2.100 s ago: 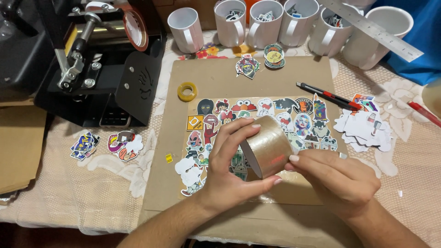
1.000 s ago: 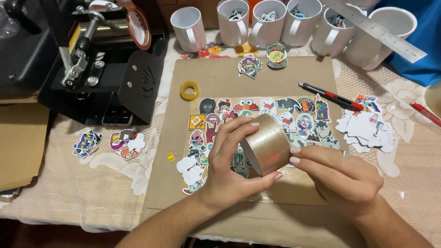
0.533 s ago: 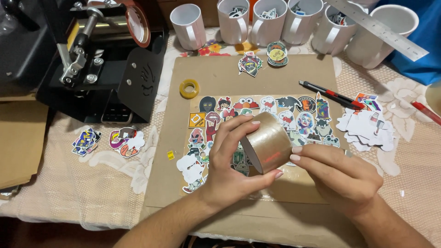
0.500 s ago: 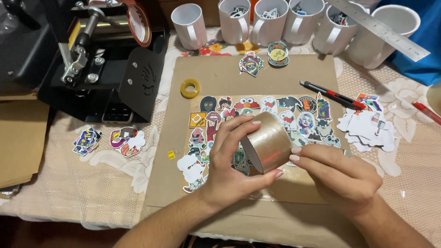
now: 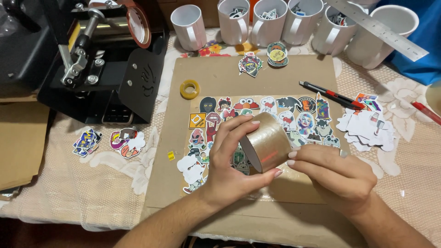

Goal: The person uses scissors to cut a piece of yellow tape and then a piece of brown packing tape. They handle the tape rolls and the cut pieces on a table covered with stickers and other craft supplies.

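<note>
My left hand (image 5: 229, 160) grips a wide roll of clear packing tape (image 5: 267, 141), holding it just above a brown cardboard sheet (image 5: 220, 78). My right hand (image 5: 337, 174) rests against the roll's right side, fingertips on the tape's surface. Under the roll, many colourful stickers (image 5: 294, 115) lie in rows on the cardboard, partly hidden by my hands.
A black mug press (image 5: 96, 64) stands at the left. White mugs (image 5: 188, 27) line the back edge, and a metal ruler (image 5: 376, 30) lies across them. A small yellow tape roll (image 5: 189, 89), a red-black cutter knife (image 5: 328, 95) and loose sticker piles (image 5: 367, 128) lie around.
Both hands stay on the tape roll in nearly the same place. Only the view has shifted slightly.
</note>
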